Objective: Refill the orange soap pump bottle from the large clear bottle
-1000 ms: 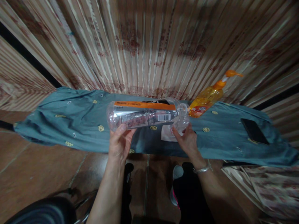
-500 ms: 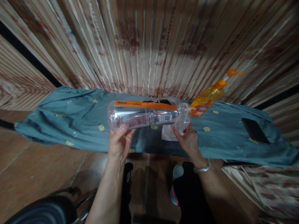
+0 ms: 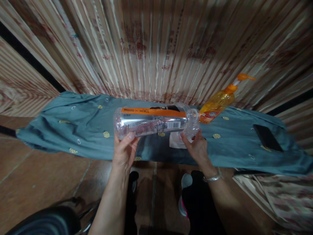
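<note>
A large clear plastic bottle (image 3: 154, 122) with an orange and silver label lies sideways in the air above the cloth. My left hand (image 3: 125, 147) is wrapped around its base end, thumb on the near side. The neck (image 3: 193, 114) points right. Just below that neck, my right hand (image 3: 197, 147) grips a small clear plastic container (image 3: 192, 128); its exact kind is hard to make out. Whether any liquid is in either one cannot be seen. Behind the neck stands an orange pump bottle (image 3: 216, 102) with yellow liquid.
A teal cloth (image 3: 85, 127) with yellow patterns covers the narrow table. A folded white tissue or paper (image 3: 176, 141) lies under my hands, and a black phone (image 3: 267, 137) rests at the right. Striped curtain fabric (image 3: 156, 52) hangs behind. A dark round seat (image 3: 41, 222) is at lower left.
Almost nothing differs. The large bottle sits very slightly lower and to the right in view; both hands keep their grip.
</note>
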`<action>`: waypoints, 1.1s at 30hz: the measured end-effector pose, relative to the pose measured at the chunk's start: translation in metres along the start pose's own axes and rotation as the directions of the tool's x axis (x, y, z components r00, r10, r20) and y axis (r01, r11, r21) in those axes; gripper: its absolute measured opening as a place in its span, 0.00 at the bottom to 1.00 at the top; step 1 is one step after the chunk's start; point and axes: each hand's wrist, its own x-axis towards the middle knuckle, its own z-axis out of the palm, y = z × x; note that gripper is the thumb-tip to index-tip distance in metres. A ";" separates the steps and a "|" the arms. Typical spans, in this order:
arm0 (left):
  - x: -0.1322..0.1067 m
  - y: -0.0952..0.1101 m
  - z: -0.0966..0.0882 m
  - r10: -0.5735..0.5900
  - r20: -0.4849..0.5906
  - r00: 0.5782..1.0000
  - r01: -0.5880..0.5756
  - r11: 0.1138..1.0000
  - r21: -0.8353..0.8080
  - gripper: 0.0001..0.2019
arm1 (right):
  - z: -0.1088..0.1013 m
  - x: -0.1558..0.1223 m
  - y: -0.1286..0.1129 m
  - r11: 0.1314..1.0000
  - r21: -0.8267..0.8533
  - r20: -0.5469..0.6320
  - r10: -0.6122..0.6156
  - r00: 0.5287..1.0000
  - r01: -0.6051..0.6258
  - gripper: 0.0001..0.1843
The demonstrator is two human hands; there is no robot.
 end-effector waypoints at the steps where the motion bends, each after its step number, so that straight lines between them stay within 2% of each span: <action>1: 0.000 0.000 0.000 -0.002 -0.001 1.000 0.002 1.000 -0.002 0.34 | 0.000 0.000 0.000 1.000 -0.004 0.002 0.000 1.000 0.000 0.45; 7: 0.001 0.000 -0.002 0.024 0.046 0.999 -0.026 0.999 0.046 0.38 | 0.001 0.000 0.001 1.000 0.016 0.011 -0.001 1.000 0.001 0.42; 17: 0.001 -0.002 -0.003 0.043 0.051 0.998 -0.046 0.998 0.046 0.42 | -0.002 0.000 -0.002 0.999 0.041 -0.004 -0.017 1.000 0.017 0.39; 23: 0.001 -0.002 -0.002 0.028 0.026 0.999 -0.029 0.999 0.035 0.38 | -0.001 0.000 0.000 1.000 0.028 -0.008 -0.011 1.000 0.011 0.46; 28: 0.001 0.000 -0.002 0.028 0.038 0.999 -0.029 0.999 0.031 0.38 | 0.000 0.000 0.000 1.000 0.004 -0.011 -0.014 1.000 0.014 0.44; 33: 0.001 0.001 -0.002 0.023 0.032 0.999 -0.024 0.999 0.021 0.32 | 0.000 0.000 0.000 1.000 0.010 -0.008 -0.008 1.000 0.009 0.43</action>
